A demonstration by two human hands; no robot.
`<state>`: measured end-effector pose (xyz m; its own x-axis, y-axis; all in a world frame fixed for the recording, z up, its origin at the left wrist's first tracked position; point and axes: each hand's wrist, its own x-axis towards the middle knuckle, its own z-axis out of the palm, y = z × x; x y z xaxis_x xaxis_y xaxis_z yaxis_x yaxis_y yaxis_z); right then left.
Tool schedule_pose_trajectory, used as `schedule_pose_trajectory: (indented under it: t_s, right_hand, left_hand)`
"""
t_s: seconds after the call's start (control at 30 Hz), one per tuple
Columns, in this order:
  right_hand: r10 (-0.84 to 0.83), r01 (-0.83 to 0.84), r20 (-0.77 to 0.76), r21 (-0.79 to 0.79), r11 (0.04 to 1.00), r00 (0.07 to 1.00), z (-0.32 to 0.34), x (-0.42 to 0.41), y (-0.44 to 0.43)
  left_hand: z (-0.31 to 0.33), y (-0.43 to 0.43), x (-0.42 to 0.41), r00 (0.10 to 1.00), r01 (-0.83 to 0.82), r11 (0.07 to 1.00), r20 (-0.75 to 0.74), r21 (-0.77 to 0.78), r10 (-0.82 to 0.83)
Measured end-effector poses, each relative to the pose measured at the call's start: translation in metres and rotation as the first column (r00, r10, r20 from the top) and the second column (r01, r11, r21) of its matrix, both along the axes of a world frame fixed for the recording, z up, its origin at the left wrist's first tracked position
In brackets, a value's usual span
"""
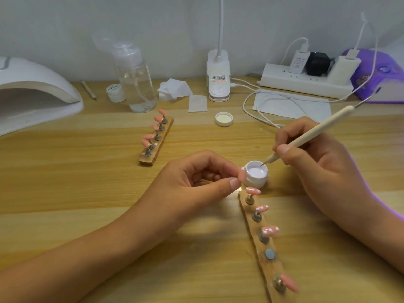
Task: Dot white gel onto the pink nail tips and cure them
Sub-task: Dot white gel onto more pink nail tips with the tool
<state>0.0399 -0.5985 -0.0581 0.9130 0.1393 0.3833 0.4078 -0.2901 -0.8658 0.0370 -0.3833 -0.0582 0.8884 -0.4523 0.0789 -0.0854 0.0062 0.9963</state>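
Note:
My left hand point(196, 180) pinches one pink nail tip point(242, 174) on its stand, held just left of the small open jar of white gel point(256, 173). My right hand point(317, 162) grips a cream dotting pen point(312, 134) like a pencil, its metal point dipped into the gel. A wooden holder strip point(265, 248) runs toward me below the jar. It carries three pink tips with white dots point(271, 230), one empty magnet spot and a plain pink tip point(289, 282). A second wooden strip point(156, 142) with several plain pink tips lies further back on the left.
A white curing lamp point(32, 92) stands at the far left, a purple one point(380, 75) at the far right. Behind are a clear pump bottle point(136, 79), a small closed jar point(114, 91), cotton pads point(175, 88), the jar's lid point(224, 119), a desk lamp base point(218, 77), a power strip point(306, 80) and cables.

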Motion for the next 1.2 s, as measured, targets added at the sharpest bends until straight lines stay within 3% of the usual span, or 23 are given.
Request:
schedule_pose_trajectory:
  t_s: [0.47,0.67,0.87,1.2]
  right_hand:
    - [0.023,-0.029,-0.053,-0.122,0.992,0.998,-0.0013,-0.0022,0.0026]
    - [0.017,-0.017,-0.012,0.019,1.0,1.0,-0.003,0.002,-0.0001]
    - [0.153,-0.115,-0.066,0.397,0.911,0.986,-0.0008,0.0039,-0.004]
    - [0.253,-0.221,-0.047,0.355,0.908,0.966,-0.0007,-0.0028,0.0011]
  left_hand:
    - [0.0003,-0.0003,-0.0004,1.0,-0.009,1.0,-0.02,0.005,0.009]
    - [0.0004,-0.0002,-0.0004,1.0,-0.008,1.0,-0.019,0.002,0.008]
    - [0.0015,-0.0003,-0.0003,0.999,-0.002,1.0,-0.037,-0.01,0.002]
    - [0.0013,-0.0019,-0.0001,1.0,0.003,1.0,-0.027,-0.017,-0.004]
